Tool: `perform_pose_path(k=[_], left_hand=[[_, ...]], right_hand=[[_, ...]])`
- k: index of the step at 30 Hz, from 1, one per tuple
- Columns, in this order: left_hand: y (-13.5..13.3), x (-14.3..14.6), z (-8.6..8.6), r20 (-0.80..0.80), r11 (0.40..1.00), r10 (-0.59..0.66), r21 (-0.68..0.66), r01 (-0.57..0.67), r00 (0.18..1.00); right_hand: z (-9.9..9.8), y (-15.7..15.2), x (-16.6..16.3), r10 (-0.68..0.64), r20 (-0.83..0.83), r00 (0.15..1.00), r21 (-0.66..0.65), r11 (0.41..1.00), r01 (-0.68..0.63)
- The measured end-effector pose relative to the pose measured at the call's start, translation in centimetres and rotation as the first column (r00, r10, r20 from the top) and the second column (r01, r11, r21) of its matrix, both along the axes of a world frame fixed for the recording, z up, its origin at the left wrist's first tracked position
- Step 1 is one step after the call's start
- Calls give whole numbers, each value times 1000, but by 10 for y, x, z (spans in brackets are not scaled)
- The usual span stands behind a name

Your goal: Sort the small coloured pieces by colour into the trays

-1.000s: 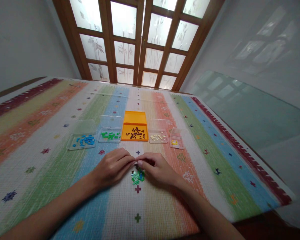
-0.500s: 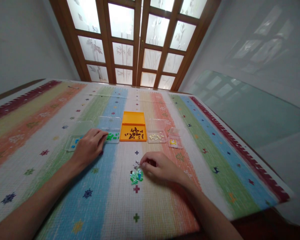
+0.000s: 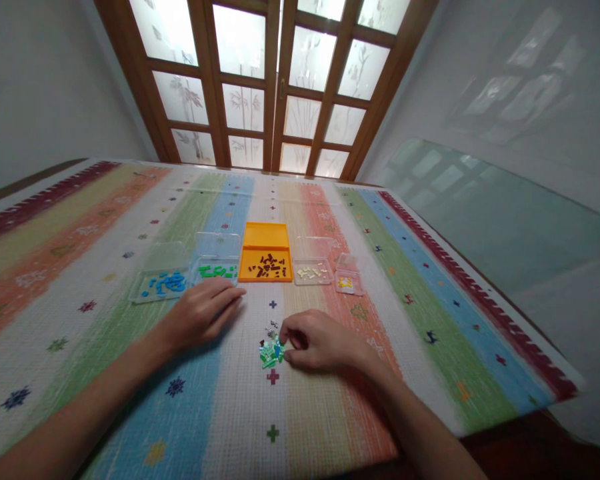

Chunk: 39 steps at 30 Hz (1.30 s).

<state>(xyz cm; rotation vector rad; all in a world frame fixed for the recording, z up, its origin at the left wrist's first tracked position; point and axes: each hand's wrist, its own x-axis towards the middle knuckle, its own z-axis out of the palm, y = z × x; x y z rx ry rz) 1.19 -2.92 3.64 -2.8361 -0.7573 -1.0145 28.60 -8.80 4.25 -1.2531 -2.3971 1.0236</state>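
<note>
1. Counting one pile of small pieces (image 3: 271,353) at centre; beyond it, from ten to two o'clock, four open clear boxes (image 3: 313,282) and one open orange box (image 3: 265,235).
2. Curling right hand (image 3: 314,338) at pile's three o'clock; bunching left hand (image 3: 207,308) at ten, before green pieces (image 3: 219,271); cannot tell whether either grips anything.
3. Finding striped tablecloth (image 3: 245,413) toward six, edge at four.

Your left hand (image 3: 200,313) and right hand (image 3: 315,339) appear bare, with slim fingers (image 3: 225,299) and gently rounded outlines. Your left forearm (image 3: 100,393) and right forearm (image 3: 405,400), uncovered as far as the head view reaches, are slender and smooth-edged, narrowing toward the wrists (image 3: 359,353). Your fingernails are too small and blurred to make out.
</note>
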Motion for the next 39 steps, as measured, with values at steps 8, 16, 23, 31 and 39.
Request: perform_pose_path(k=[8, 16, 23, 31, 39], left_hand=[[-35, 32, -10, -97, 960, -250, -156, 233, 963], [-32, 32, -15, -102, 967, -232, -137, 217, 967], [-31, 32, -16, -91, 970, -211, -146, 197, 973], [-29, 30, -20, -99, 969, -212, -147, 197, 972], [-28, 28, -19, -120, 972, -204, -143, 187, 972]], right_hand=[[-7, 0, -2, -35, 4, 999, 53, 998, 35], [-2, -2, -8, -99, 92, 991, 146, 986, 85], [-6, -2, -11, -116, 152, 981, 195, 977, 86], [-7, 0, -6, -139, 123, 983, 208, 972, 111], [-4, -1, -6, -166, 117, 979, 219, 966, 137]])
